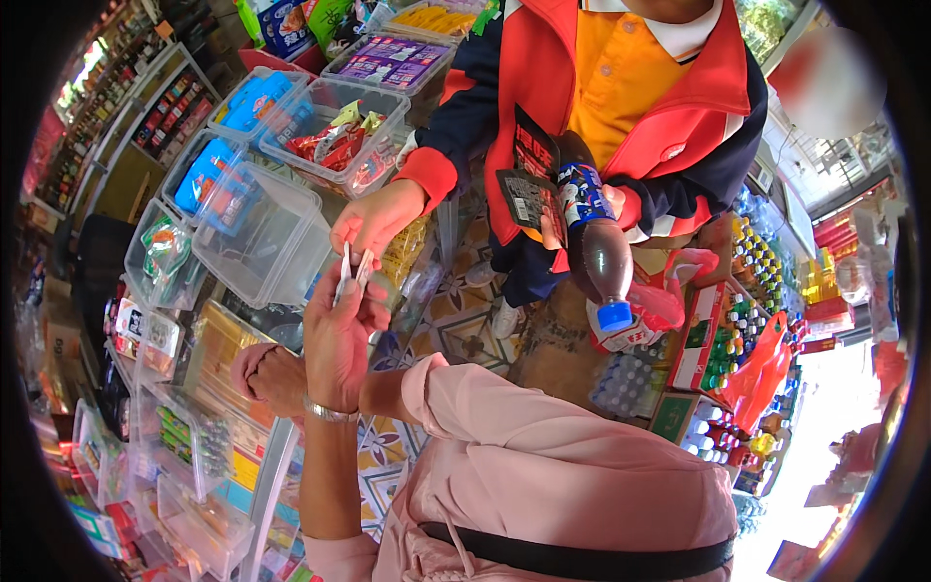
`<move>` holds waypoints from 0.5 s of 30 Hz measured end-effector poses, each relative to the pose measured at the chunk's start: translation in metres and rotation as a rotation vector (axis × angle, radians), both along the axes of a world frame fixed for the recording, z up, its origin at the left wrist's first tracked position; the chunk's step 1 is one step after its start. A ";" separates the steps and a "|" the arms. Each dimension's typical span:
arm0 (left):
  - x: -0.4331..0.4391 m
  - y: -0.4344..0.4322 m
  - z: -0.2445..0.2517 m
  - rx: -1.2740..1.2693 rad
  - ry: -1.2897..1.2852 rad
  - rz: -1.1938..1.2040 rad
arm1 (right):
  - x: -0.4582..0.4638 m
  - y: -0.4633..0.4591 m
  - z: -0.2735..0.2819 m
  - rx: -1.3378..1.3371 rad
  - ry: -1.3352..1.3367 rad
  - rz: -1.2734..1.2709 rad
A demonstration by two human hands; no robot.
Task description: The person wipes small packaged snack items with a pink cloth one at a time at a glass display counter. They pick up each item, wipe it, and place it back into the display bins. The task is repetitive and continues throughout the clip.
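Observation:
My left hand, a metal-banded watch on its wrist, pinches thin, pale, folded pieces between thumb and fingers; what they are cannot be told. Another person's hand reaches from above, its fingertips at the same pieces. That person, in a red and navy jacket, holds a dark drink bottle with a blue cap, tilted cap-down, and black and red snack packets against the body. My right hand is out of view. Below my left hand lies my crossed leg in pink trousers.
Clear plastic bins stand at the left, one lidless-looking and bare, another with red snack packets. A glass-topped counter runs below them. At the right are crates of bottles, a red plastic bag and shrink-wrapped bottles on the floor.

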State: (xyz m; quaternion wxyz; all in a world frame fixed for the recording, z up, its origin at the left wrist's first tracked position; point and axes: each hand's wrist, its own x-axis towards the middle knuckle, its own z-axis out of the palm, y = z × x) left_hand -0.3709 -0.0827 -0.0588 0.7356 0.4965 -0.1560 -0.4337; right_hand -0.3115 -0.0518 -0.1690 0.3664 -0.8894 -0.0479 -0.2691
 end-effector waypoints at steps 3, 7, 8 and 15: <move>-0.002 0.016 -0.001 0.044 0.018 0.006 | 0.009 -0.001 0.000 0.011 0.040 0.012; -0.019 0.070 0.011 0.168 -0.109 0.171 | 0.030 0.006 0.003 0.011 0.166 0.052; -0.024 0.086 0.008 0.181 -0.127 0.231 | 0.038 0.002 0.004 0.016 0.215 0.038; -0.083 0.242 -0.086 0.456 -0.005 0.737 | 0.075 0.026 0.014 0.027 0.564 0.132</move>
